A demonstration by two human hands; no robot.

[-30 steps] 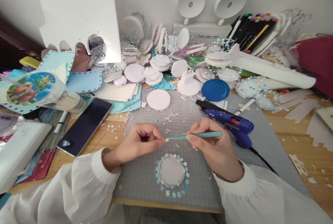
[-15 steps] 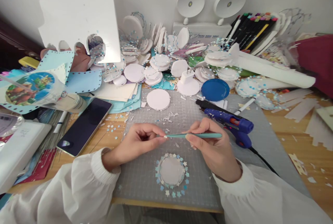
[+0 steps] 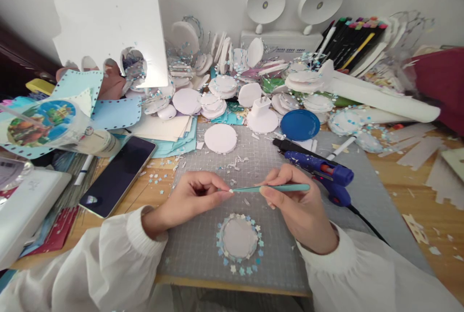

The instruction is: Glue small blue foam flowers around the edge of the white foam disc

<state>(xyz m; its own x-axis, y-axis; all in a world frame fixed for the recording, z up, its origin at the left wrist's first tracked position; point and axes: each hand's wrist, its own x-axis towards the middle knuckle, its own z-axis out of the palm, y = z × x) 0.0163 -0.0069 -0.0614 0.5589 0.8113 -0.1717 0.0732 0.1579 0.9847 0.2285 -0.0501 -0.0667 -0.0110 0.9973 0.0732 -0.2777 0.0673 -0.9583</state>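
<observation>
A: Here we are at the fingertips! The left hand (image 3: 195,195) is curled, thumb and forefinger drawn together in a pinch.

B: And right between those tips sits a tiny white piece (image 3: 231,190), its exact outline too small to read.

A: Over to the right hand (image 3: 295,200): fingers folded in, thumb pressed on the slim teal tweezers (image 3: 286,188), whose points reach across to that white piece.

B: Both hands are up over the grey cutting mat (image 3: 195,254), its gridded surface sprinkled with pale scraps.

A: Below them lies the wreath (image 3: 261,243), little star shapes in white, pale blue and teal, circling a pale round disc (image 3: 239,237).

B: Lovely textures too: gathered cuffs on the white sleeves (image 3: 103,254), a smooth white disc (image 3: 220,138) beyond the hands, and a glossy blue round (image 3: 300,126) to its right.

A: Nearer the right hand, the dark blue plastic glue gun (image 3: 319,169), bits of white stuck along its barrel.

B: So what's different from a second ago? The white piece hung just under the tweezer points then; now it's up in the left pinch.

A: And the tweezers lie closer to level, while the wreath hasn't budged!
</observation>
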